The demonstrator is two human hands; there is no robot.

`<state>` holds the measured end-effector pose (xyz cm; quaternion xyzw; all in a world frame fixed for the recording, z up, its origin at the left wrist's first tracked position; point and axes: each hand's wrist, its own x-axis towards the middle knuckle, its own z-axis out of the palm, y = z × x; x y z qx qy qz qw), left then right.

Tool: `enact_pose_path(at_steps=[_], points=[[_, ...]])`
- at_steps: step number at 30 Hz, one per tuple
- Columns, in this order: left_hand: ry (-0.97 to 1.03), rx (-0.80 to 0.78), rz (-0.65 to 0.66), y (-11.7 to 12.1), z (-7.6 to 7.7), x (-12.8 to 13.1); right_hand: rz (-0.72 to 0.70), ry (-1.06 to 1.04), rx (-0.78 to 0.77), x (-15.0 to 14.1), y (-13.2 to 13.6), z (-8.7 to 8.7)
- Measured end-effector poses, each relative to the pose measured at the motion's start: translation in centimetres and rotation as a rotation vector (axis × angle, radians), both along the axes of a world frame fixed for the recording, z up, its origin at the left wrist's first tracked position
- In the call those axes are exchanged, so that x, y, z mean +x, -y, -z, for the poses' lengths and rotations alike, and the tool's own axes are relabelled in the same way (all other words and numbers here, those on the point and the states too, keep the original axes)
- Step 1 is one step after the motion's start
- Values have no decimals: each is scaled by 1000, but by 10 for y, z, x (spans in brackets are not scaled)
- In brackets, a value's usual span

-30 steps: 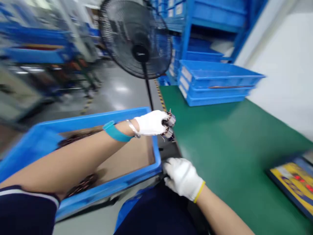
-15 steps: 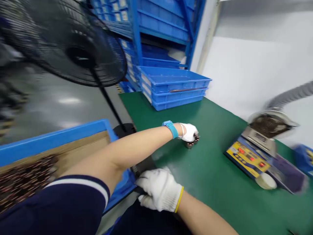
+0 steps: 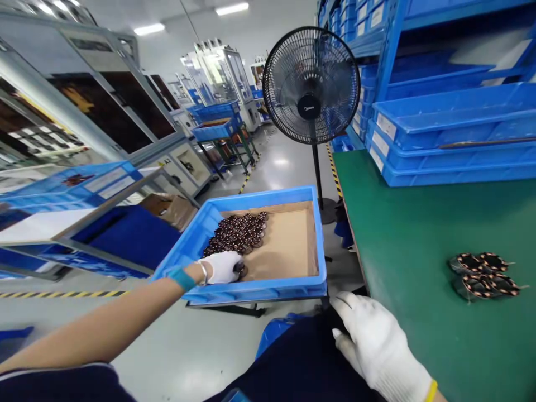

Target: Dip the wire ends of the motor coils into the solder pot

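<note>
My left hand, in a white glove with a teal wristband, reaches into a blue tray lined with brown cardboard. Its fingers are curled over dark copper-wound parts at the near end of a heap of such parts. My right hand, also in a white glove, rests with its fingers loosely stretched at the near edge of the green table, over my dark clothing, holding nothing. A small cluster of the same wound parts lies on the table to the right.
A black pedestal fan stands just beyond the tray. Stacked blue bins sit at the back of the table under blue shelving. Machines and more blue trays on stands line the left side, with grey floor between.
My left hand set wound parts down on the green table, then swung back left into the blue tray. The view turned left; the right hand stayed at the table edge.
</note>
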<state>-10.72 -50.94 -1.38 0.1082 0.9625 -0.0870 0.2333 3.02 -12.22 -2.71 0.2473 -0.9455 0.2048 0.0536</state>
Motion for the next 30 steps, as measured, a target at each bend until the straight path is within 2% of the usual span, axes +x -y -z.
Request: enact_pose_path(at_steps=[2,4,10,18,21,24,27,30], points=[[-33,4,-38,4,20,5,1,-15,21,1,1,-1],[-57,21,-59,5,30,-1,0,-26,33,4,2,-2],[-72,77,-82,11,37,-26,-5,0,54,13,2,0],[-381,130,-255,6,47,-41,15,-23,53,11,2,5],[-458,165,-203,1,49,-41,10,-46,63,11,1,8],[-389,112,-128,-4,57,-42,14,-69,70,12,1,9],[-361,49,-139,-9,67,-47,8,-117,81,10,2,6],[-385,51,-160,-11,69,-51,-3,-169,93,8,3,3]])
